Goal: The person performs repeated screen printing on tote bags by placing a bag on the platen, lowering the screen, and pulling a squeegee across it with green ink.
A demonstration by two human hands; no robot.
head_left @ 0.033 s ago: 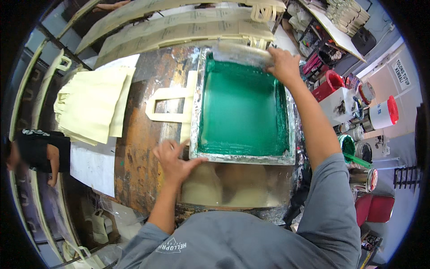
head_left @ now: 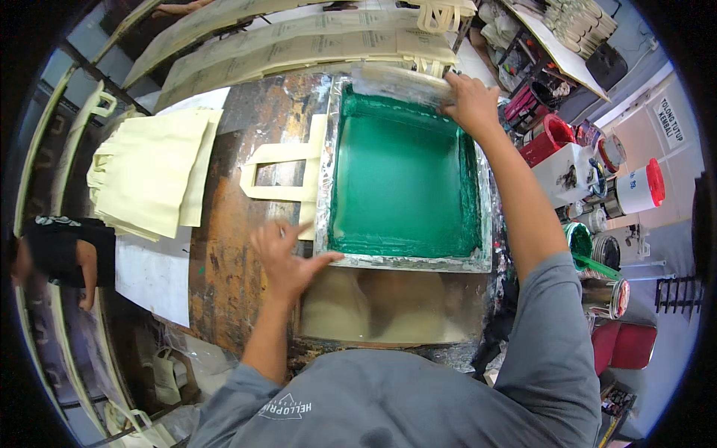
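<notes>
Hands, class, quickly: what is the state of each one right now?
Left hand: open, fingers spread, thumb on the near edge of the screen frame.
Right hand: closed on the squeegee at the frame's far end.

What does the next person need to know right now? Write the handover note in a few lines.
Left hand: open, fingers spread, resting at the near left corner of the screen frame.
Right hand: gripping the squeegee at the far edge of the frame.
Frame lies flat on a cream tote bag, handles sticking out left; green ink covers the mesh.
Stack of cream bags lies to the left.
Squeegee sits at the far end; print result hidden under the frame.
</notes>
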